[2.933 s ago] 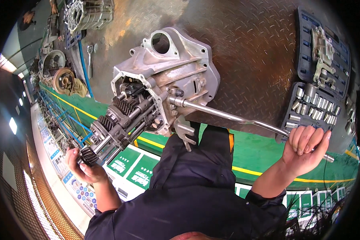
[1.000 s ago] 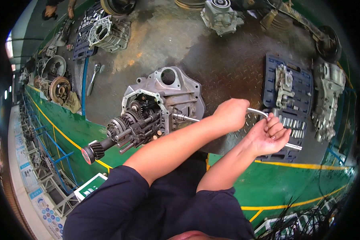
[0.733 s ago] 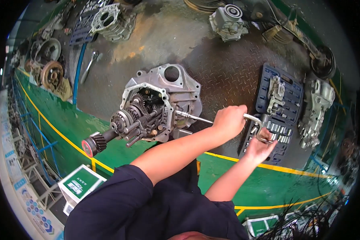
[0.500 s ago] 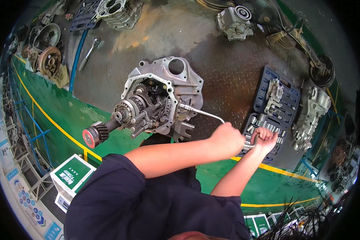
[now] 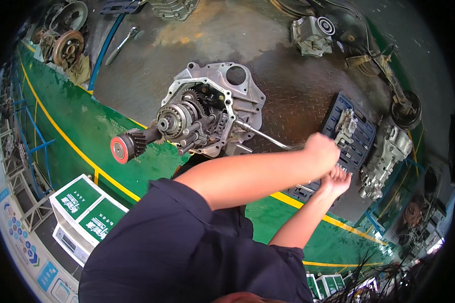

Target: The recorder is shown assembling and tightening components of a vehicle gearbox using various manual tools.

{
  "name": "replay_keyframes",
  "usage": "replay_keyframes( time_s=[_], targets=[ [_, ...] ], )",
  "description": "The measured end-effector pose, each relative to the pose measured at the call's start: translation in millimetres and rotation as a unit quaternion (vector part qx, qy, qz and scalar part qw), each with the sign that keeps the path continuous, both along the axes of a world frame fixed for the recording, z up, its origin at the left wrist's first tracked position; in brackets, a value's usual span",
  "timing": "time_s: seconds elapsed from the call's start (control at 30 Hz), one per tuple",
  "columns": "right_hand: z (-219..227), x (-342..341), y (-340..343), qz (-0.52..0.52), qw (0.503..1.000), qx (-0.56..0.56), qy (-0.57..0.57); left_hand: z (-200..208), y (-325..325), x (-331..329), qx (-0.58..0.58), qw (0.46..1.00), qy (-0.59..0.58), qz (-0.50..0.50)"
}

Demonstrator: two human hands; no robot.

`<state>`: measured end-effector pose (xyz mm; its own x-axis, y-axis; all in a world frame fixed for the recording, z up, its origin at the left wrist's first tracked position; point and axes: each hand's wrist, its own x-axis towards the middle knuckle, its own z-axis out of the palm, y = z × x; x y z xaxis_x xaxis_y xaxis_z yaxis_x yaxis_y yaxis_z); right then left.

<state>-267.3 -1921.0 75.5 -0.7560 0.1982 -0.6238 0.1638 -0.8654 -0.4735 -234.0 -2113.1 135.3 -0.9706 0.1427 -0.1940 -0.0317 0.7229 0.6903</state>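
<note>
My left hand (image 5: 322,152) is closed round the cranked middle of a speed wrench (image 5: 270,139), a long bent steel bar. Its socket end meets the side of an open gearbox housing (image 5: 247,96), where the bolt itself is too small to make out. Just below, my right hand (image 5: 337,182) is curled at the wrench's rear end, whose grip is mostly hidden by the fingers. Inside the housing sit gears and shafts (image 5: 179,118). A toothed shaft end with a red-ringed bearing (image 5: 120,149) sticks out to the left.
Beyond my hands lies an open socket case (image 5: 361,136) with a metal part (image 5: 346,126) on it. Another gearbox casing (image 5: 384,161) stands at the right. A ratchet (image 5: 121,46) lies far left on the steel tabletop (image 5: 283,96). White-and-green boxes (image 5: 86,217) stand lower left.
My left hand has swung up and to the right with the wrench's crank, now nearly over my right hand. The right hand stays near its place. The whole view has shifted a little.
</note>
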Motion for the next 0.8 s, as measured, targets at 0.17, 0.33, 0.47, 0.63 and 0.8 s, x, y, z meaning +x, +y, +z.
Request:
replay_keyframes(
  time_s=[0.17, 0.33, 0.47, 0.63, 0.8],
  targets=[
    [51, -22, -52, 0.084, 0.992, 0.059, 0.066, -16, 27, 51, 0.058, 0.979, -0.191, -0.033],
    [53, 18, -38, 0.095, 0.986, 0.01, 0.134, -43, 5, -26, -0.048, 0.997, -0.025, 0.053],
    [-4, -10, -3, 0.085, 0.995, -0.028, 0.036, 6, 13, 21, 0.034, 0.997, 0.059, 0.027],
    [55, -30, -55, 0.158, 0.977, 0.049, 0.133, -25, 28, 36, 0.021, 0.987, -0.159, -0.025],
    [42, 10, -38, 0.085, 0.982, 0.018, 0.169, -23, -12, -30, -0.05, 0.998, 0.026, 0.042]
  ],
)
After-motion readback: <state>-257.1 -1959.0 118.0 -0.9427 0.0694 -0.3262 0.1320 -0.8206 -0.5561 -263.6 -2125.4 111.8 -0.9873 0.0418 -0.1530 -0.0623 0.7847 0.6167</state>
